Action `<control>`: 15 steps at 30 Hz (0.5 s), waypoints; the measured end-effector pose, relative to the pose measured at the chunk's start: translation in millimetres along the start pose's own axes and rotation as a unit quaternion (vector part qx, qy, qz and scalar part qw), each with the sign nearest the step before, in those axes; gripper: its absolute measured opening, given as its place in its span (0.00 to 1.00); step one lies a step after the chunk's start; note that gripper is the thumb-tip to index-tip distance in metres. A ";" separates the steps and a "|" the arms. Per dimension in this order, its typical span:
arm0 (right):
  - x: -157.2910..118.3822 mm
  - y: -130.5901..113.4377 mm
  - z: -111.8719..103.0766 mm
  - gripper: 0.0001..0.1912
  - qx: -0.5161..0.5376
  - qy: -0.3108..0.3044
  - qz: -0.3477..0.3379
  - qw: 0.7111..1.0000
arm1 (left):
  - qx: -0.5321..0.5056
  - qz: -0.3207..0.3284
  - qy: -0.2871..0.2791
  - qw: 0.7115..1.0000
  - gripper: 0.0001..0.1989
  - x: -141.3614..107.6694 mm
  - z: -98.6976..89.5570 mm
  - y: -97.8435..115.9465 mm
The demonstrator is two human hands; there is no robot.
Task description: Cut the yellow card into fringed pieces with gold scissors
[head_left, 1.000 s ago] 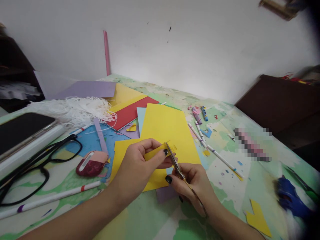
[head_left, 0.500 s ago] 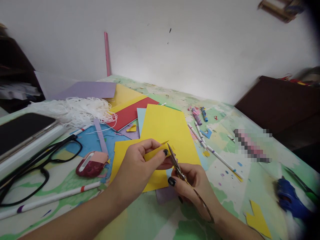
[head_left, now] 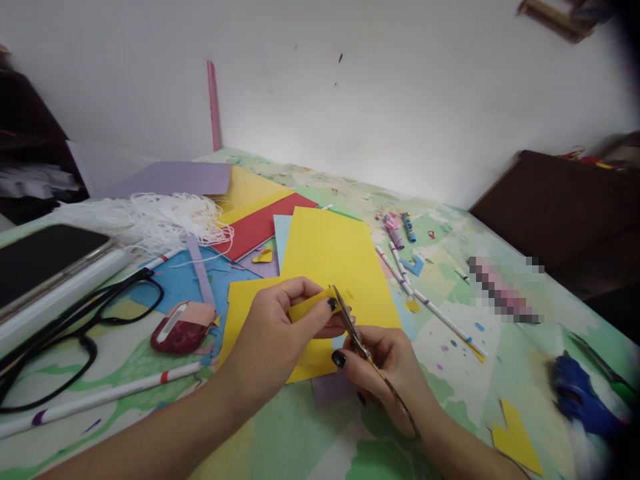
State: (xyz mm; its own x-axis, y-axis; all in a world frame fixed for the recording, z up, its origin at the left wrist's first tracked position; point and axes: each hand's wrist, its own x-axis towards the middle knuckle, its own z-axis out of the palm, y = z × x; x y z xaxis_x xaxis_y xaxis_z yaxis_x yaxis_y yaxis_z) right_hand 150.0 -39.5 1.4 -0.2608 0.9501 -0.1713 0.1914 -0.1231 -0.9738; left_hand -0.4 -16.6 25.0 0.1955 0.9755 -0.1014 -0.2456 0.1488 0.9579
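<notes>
Between the thumb and fingers of my left hand (head_left: pixel 283 330) is a small piece of yellow paper (head_left: pixel 311 305). My right hand (head_left: pixel 387 370) grips a pair of scissors (head_left: pixel 357 340) by the handles, which my fingers partly hide. The blades look closed together and lie across the right end of the paper piece. Under both hands spread larger yellow sheets (head_left: pixel 335 243), with a light blue sheet (head_left: pixel 281 233) showing beneath. A tiny yellow scrap (head_left: pixel 350 293) seems to lie just right of the blade tips.
On the left are black-framed glasses (head_left: pixel 95 333), a phone (head_left: pixel 50 260), a pink and maroon case (head_left: pixel 183 327) and white string (head_left: pixel 155 217). To the right lie white striped sticks (head_left: pixel 447 321), a yellow offcut (head_left: pixel 515 437) and a blue glue gun (head_left: pixel 583 393). A red sheet (head_left: pixel 265 227) lies behind.
The scissor blades, spread apart around the paper's end before, have come together. My right thumb has shifted slightly left, while my left hand holds the paper in nearly the same place.
</notes>
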 end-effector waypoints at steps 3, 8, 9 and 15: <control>-0.2 0.8 1.1 0.13 -0.010 0.007 0.007 1.000 | -0.002 0.000 -0.004 1.000 0.06 -0.7 -0.4 0.0; -1.5 -0.5 1.9 0.13 -0.012 0.013 0.021 1.000 | 0.000 0.003 -0.009 1.000 0.06 -0.9 -1.5 0.0; -1.6 -0.7 1.8 0.13 -0.012 0.013 0.020 1.000 | 0.000 0.002 -0.008 1.000 0.06 -0.8 -1.5 0.1; -1.8 0.2 1.1 0.14 -0.021 0.009 0.015 1.000 | -0.005 -0.001 -0.006 1.000 0.06 -1.4 0.0 1.2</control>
State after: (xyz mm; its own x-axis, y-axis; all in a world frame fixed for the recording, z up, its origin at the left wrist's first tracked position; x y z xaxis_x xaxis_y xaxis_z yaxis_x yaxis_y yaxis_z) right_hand 149.4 -41.5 1.4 -0.2366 0.9513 -0.1978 0.2388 -0.1404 -0.9609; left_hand -1.0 -17.8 26.3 0.2077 0.9731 -0.0994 -0.2551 0.1520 0.9549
